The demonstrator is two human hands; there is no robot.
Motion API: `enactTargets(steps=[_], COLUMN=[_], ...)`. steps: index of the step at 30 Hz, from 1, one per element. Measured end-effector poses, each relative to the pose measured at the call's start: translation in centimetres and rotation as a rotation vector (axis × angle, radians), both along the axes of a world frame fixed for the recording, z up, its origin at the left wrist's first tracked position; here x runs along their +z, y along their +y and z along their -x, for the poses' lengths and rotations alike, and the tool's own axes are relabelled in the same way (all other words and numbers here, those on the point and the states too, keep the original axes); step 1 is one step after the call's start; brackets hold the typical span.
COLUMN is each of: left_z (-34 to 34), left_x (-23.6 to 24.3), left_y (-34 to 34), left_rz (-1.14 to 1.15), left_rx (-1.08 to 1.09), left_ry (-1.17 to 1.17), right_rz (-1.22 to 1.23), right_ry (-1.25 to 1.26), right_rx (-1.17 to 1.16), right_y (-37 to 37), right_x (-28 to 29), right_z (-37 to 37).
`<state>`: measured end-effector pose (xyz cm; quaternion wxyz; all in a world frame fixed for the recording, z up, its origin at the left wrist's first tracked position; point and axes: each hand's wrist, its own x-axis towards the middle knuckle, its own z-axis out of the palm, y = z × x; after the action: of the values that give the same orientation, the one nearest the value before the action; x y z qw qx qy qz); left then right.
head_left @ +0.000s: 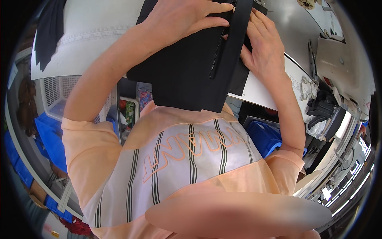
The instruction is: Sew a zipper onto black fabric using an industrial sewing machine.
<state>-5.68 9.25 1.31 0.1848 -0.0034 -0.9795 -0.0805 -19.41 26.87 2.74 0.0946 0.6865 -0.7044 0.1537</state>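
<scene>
A black fabric panel [175, 71] lies over the white table edge and hangs toward my body. A black zipper [215, 55] runs down it beside a long black strip [234, 51]. My left hand [187, 16] rests on the panel from the left, fingers stretched, with index finger and thumb apart at the zipper's upper part. On the strip's right side, my right hand [262, 44] grips its edge. One fingertip shows from under the strip near the zipper, while the thumb lies lower on the right. The panel's top is cut off by the frame.
Dark cloth [49, 32] lies at the table's far left, near a printed ruler strip [95, 36]. Below the table are a white basket [53, 95] and blue bins [51, 135] [262, 137]. At right lie scissors [312, 59] and black pieces [322, 107] near a pale machine body [342, 59].
</scene>
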Motion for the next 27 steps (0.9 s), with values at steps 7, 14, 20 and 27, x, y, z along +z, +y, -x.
enactTargets(steps=[7,14,20,27], left_z=[0.5,1.7,2.0,2.3], left_x=[0.1,0.4,0.8,0.6], left_y=[-0.1,-0.6,-0.7,-1.5], left_rz=[-0.01,0.011,-0.026,0.012], left_rx=[-0.008,-0.022,0.0,0.006], left_ry=[0.011,-0.001,-0.021,0.047], right_rz=[0.081,0.047,0.035,0.042], right_ry=[0.026,0.056,0.048,0.055], right_rx=[-0.06,-0.06,-0.059,-0.054], right_y=[-0.1,-0.5,-0.9,-1.4], right_x=[-0.8,-0.8,-0.7,-0.7], right_z=[0.1,1.5,2.0,2.4])
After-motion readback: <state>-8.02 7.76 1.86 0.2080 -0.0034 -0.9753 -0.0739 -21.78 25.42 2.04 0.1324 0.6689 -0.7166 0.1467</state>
